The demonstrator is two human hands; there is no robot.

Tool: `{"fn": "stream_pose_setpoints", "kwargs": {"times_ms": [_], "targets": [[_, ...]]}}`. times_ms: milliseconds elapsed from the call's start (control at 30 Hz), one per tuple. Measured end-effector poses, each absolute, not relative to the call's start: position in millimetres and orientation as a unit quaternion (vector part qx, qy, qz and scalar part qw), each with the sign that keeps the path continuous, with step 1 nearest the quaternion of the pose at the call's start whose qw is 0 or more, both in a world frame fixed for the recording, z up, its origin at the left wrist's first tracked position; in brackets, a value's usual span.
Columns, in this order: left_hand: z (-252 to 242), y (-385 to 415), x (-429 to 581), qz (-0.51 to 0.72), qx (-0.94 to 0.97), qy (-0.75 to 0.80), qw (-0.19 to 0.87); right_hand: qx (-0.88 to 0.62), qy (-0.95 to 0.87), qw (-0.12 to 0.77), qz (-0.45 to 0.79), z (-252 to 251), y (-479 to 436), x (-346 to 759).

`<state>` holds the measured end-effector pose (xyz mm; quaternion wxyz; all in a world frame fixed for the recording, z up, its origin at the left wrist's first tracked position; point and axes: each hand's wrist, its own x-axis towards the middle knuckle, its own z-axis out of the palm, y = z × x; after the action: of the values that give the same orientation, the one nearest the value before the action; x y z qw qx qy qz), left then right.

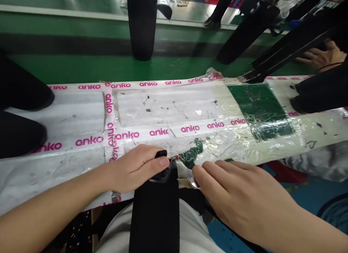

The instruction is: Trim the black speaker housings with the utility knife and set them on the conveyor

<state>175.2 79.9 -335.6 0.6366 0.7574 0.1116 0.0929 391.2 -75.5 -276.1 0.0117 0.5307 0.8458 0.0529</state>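
Note:
My left hand (133,168) grips a small black part (162,154) at the top end of a long black tube-like piece (156,216), which reaches down toward my lap. Thin red and yellow wires (175,158) stick out to the right of that part. To the right of the wires, at the near edge of the taped work surface (168,111), my right hand (231,191) is closed, knuckles up. A small shiny metallic object (193,183) shows by its fingertips; what the fingers hold is mostly hidden.
Black tube-like pieces rest at the left (21,82), at the top middle (143,28) and at the right (320,90). Behind the taped surface runs a green belt or bench (89,68). Another person's hand (326,57) is among black pieces at the upper right.

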Motion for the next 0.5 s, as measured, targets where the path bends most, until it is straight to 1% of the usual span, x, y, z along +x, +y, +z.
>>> {"fn": "stream_pose_setpoints", "kwargs": {"times_ms": [133, 500], "targets": [[-336, 81, 177, 0.093, 0.754, 0.098, 0.643, 0.517, 0.852, 0.010, 0.083, -280, -68, 384], [-340, 87, 180, 0.082, 0.741, 0.069, 0.663, 0.479, 0.872, 0.027, 0.101, -278, -62, 385]]}}
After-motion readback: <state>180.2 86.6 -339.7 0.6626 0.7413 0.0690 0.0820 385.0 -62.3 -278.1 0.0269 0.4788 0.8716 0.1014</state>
